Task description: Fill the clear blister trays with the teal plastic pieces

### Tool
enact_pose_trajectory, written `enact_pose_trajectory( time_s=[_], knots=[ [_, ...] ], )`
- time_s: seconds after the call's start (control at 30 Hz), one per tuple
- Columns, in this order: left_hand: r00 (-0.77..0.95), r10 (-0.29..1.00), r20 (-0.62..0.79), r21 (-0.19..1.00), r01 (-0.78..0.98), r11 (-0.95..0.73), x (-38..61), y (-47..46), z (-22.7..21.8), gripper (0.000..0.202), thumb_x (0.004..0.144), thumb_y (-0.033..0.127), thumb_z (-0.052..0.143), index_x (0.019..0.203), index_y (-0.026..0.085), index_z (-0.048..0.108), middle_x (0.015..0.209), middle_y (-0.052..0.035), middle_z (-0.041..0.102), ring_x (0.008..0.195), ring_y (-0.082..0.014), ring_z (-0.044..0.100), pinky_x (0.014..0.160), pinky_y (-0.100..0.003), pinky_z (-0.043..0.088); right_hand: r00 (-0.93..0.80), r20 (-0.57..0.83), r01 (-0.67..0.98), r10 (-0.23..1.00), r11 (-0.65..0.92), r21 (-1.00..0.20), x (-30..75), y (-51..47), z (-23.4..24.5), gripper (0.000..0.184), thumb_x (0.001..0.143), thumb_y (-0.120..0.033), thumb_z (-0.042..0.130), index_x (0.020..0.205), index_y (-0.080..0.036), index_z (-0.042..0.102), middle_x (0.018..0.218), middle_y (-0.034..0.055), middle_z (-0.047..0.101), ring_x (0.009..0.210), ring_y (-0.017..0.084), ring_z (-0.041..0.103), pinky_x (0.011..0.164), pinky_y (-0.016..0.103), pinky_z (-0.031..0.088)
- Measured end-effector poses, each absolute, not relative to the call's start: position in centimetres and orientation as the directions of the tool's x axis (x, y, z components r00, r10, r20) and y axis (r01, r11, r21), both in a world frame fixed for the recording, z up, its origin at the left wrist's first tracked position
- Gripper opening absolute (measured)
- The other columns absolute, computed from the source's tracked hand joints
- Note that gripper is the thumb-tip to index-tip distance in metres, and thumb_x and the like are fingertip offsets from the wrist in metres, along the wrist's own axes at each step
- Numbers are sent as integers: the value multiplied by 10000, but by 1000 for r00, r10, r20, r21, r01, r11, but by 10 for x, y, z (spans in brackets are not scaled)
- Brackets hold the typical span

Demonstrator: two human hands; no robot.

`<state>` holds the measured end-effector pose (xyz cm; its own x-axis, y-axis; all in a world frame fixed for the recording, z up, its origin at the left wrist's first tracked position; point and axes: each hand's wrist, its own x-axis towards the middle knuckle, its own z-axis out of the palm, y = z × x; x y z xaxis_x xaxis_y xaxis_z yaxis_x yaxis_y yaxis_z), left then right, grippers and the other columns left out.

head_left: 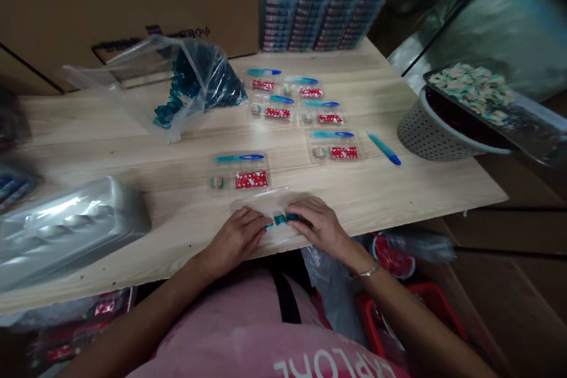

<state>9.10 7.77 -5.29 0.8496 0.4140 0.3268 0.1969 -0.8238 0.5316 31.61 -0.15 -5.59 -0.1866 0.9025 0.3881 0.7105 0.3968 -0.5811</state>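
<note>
From the left, we see stacked plastic trays (80, 230), then the left hand (237, 235), fingertips pinched on seemingly one end of a small teal wrapper (280, 220) near the table's (443, 198) edge; the right hand's (319, 223) fingertips pinch its other end.

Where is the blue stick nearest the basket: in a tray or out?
Out. The stick lies directly on the table, to the right of the nearest tray.
</note>
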Motion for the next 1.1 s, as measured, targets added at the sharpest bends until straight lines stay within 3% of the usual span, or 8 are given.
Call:
enact_pose_trajectory(
  time_s=[0.23, 0.4, 0.57, 0.7, 0.8, 0.9, 1.0, 1.1],
  knots=[
    [850, 445, 280, 552, 237, -799, 90, 75, -49, 212, 936, 180, 466, 1092, 171, 608, 948, -78, 665, 883, -189, 574, 812, -327, 505, -312, 293, 740, 904, 424, -522, 319, -2, -45, 264, 954, -268, 499, 1202, -231, 581, 1068, 77, 701, 1025, 217, 634, 910, 433, 470],
    [792, 490, 363, 426, 327, -843, 70, 86, -44, 283, 929, 295, 505, 1163, 154, 580, 1253, -155, 588, 1193, -257, 516, 1007, -442, 421, -356, 240, 765, 903, 429, -480, 326, -27, -53, 751, 806, -463, 683, 1436, -193, 378, 1424, 177, 477, 1344, 335, 404, 1041, 573, 415],
    [726, 658, 200, 436, 535, -723, 42, 115, -37, 401, 948, 332, 433, 1304, 157, 494, 1417, -161, 478, 1342, -277, 411, 1086, -486, 352, -418, 319, 788, 850, 514, -338, 324, -51, -63, 421, 892, -178, 587, 1306, -228, 535, 1281, 118, 608, 1222, 256, 539, 970, 477, 522],
    [777, 574, 258, 472, 417, -776, 23, 100, -34, 466, 937, 308, 405, 1390, 201, 413, 1458, -144, 443, 1377, -286, 371, 1101, -504, 328, -419, 419, 770, 805, 560, -306, 319, -57, -64, 377, 884, -108, 571, 1238, -235, 588, 1229, 126, 632, 1144, 252, 591, 905, 451, 566],
    [848, 446, 285, 468, 283, -837, 14, 73, -35, 623, 868, 449, 539, 1415, 200, 374, 1408, -180, 488, 1292, -316, 471, 1030, -480, 418, -357, 497, 757, 791, 557, -341, 314, -52, -61, 393, 878, -84, 561, 1228, -260, 590, 1167, 117, 653, 1095, 250, 616, 853, 432, 582],
    [847, 408, 340, 413, 255, -874, 14, 60, -36, 533, 878, 344, 593, 1361, 196, 422, 1269, -165, 602, 1152, -257, 586, 953, -403, 490, -334, 557, 736, 760, 579, -349, 308, -36, -50, 386, 874, -78, 566, 1214, -261, 588, 1153, 117, 651, 1059, 241, 632, 826, 410, 581],
    [739, 523, 424, 474, 311, -824, 23, 74, -31, 330, 918, 175, 508, 1245, 221, 505, 1154, -112, 659, 1055, -193, 630, 887, -325, 520, -289, 576, 725, 764, 568, -390, 302, -6, -36, 331, 902, -122, 536, 1192, -274, 582, 1159, 102, 652, 1041, 232, 643, 832, 404, 567],
    [523, 768, 370, 668, 425, -611, 40, 111, -27, 323, 903, 233, 536, 1222, 201, 498, 1049, -82, 672, 871, -159, 657, 761, -282, 538, -60, 517, 699, 854, 406, -589, 300, 42, -31, 341, 935, -242, 510, 1276, -254, 505, 1029, 79, 684, 900, 204, 667, 770, 359, 564]
  ],
)
